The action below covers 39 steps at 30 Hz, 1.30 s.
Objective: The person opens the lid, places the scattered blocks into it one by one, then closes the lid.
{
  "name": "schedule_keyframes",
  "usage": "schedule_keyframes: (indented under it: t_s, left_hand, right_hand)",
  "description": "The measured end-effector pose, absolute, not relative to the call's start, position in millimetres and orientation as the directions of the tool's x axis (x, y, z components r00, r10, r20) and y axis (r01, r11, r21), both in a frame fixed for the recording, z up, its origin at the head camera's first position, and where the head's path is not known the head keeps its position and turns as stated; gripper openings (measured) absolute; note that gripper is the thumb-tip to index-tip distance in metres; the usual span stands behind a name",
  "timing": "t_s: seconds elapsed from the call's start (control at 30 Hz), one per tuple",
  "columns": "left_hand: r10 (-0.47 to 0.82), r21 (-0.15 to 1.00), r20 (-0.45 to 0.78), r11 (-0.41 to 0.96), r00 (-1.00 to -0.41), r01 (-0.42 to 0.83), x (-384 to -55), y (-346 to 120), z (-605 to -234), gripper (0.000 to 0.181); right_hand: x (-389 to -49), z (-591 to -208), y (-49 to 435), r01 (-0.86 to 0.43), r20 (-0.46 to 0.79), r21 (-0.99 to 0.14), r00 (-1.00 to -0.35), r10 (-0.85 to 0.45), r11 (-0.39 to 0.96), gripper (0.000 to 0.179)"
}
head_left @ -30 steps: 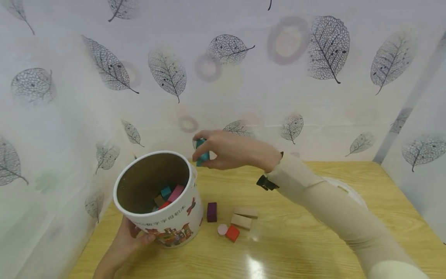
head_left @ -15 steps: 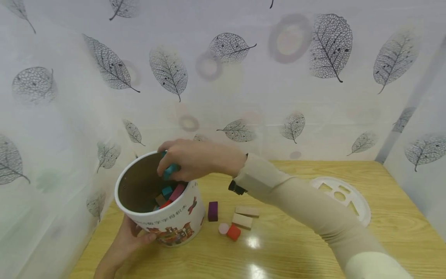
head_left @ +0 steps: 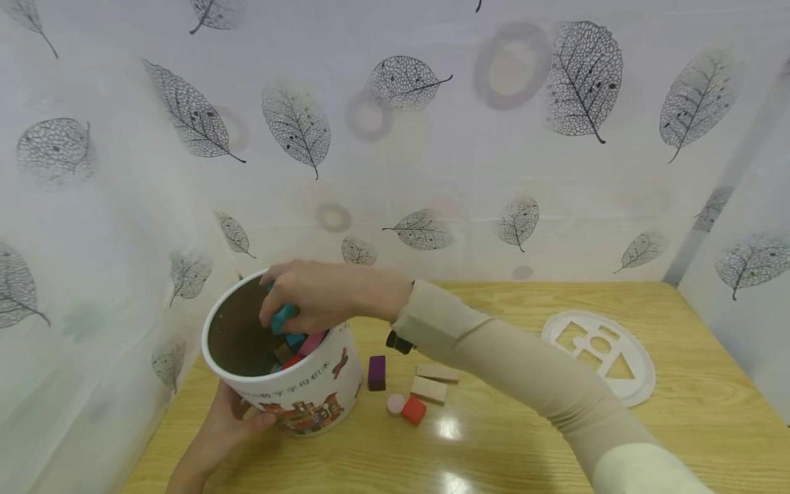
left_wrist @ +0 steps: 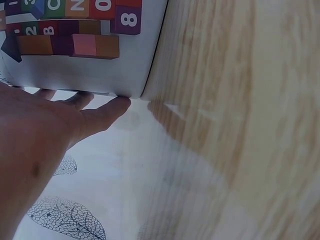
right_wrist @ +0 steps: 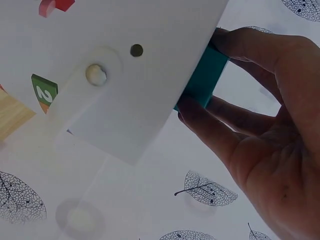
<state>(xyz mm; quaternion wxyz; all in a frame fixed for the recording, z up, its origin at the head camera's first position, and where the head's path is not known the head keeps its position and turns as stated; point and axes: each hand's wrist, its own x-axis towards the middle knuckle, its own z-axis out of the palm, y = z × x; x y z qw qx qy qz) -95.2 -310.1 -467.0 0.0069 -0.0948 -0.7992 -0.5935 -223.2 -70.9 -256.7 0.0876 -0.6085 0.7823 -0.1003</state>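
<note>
A white printed bucket (head_left: 330,405) stands on the left of the table, leaning slightly, its mouth uncovered. My left hand (head_left: 225,429) holds its lower left side, thumb toward the front; the left wrist view shows fingers (left_wrist: 107,112) along the wall below printed letter cubes. Over the bucket's mouth, my right hand (head_left: 321,295) pinches a teal block (head_left: 282,318) between thumb and fingers. In the right wrist view the teal block (right_wrist: 205,75) is partly hidden behind the bucket's rim. Inside the bucket lie several blocks, among them a pink block (head_left: 315,341) and a red one, partly covered by the hand.
Right of the bucket lie a purple block (head_left: 376,373), two plain wooden blocks (head_left: 428,390), a pale pink cylinder (head_left: 396,404) and a red block (head_left: 413,410). A white lid (head_left: 643,384) with shaped cutouts rests farther right. Leaf-printed sheeting (head_left: 432,158) surrounds the table.
My right hand has carried the teal block leftward from beside the bucket and down into its mouth. The white lid has come into fuller view. My left hand keeps its place on the bucket.
</note>
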Motion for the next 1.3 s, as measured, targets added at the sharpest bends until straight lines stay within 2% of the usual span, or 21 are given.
schedule_keyframes:
  t_s: [0.8,1.1,1.3]
  left_hand:
    - [0.120,0.938,0.093,0.322,-0.988,0.128,-95,-309,-466,0.100]
    - [0.108,0.939,0.090,0.322,-0.990,0.120,-97,-304,-463,0.102]
    - [0.138,0.944,0.147,0.276,-0.980,0.180,-99,-309,-463,0.102]
  right_hand:
    - [-226,-258,-65,-0.913,0.017,-0.284,-0.310,-0.951,0.293,0.035]
    - [-228,-254,3,-0.906,0.125,-0.236,-0.386,-0.914,0.350,0.030]
    - [-227,-289,66,-0.886,0.123,-0.237,-0.434,-0.892,0.399,0.025]
